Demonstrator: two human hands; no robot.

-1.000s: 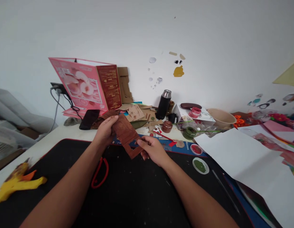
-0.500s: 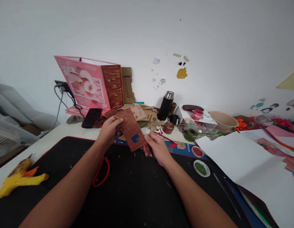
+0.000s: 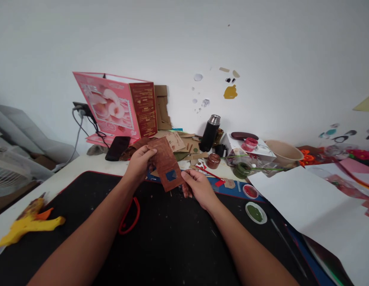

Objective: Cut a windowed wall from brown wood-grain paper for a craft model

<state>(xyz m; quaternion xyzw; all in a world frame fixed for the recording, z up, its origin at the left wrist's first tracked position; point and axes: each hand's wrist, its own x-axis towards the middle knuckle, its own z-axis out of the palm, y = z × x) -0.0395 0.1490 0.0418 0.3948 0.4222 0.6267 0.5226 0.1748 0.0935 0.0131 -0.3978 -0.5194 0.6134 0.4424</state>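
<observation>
Pinching the brown panel (image 3: 163,157) from both sides, I hold it between my hands over the far part of the black mat (image 3: 172,246), its long axis slanting from upper left to lower right. My left hand (image 3: 139,159) grips the upper left edge; my right hand (image 3: 198,186), nearer the windowed end, grips the lower right edge. It looks thin, flat and streaky (painted card, I'd judge), with straight edges and a squarish opening.
</observation>
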